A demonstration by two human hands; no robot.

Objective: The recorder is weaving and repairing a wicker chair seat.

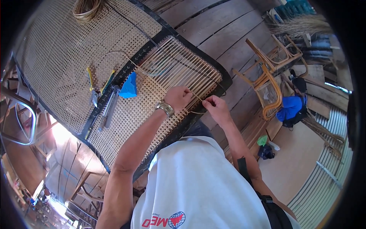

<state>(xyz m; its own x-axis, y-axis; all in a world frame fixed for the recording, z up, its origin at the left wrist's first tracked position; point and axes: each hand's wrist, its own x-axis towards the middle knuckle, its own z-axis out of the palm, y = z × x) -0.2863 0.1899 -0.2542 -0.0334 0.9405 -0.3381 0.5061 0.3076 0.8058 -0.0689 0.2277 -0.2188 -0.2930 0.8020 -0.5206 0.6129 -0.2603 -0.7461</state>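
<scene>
A cane panel [133, 108] in a dark frame lies before me. Its near part is woven in an open mesh, while its far right part [179, 61] carries parallel strands with wide gaps. My right hand [217, 108] pinches a thin cane strand [197, 98] just off the panel's right edge. Over the weave's edge, my left hand [179, 98], with a watch [165, 108] on its wrist, has its fingers curled; what they hold, if anything, is hidden. A loose length of cane [126, 55] arcs across the panel toward the weave.
Left of my hands lie yellow-handled pliers [94, 89], a slim grey metal tool [109, 108] and a blue piece [129, 86]. A cane coil [87, 11] rests on the far weave. Rattan chair frames [268, 87] stand on the right, near a person in blue [292, 107].
</scene>
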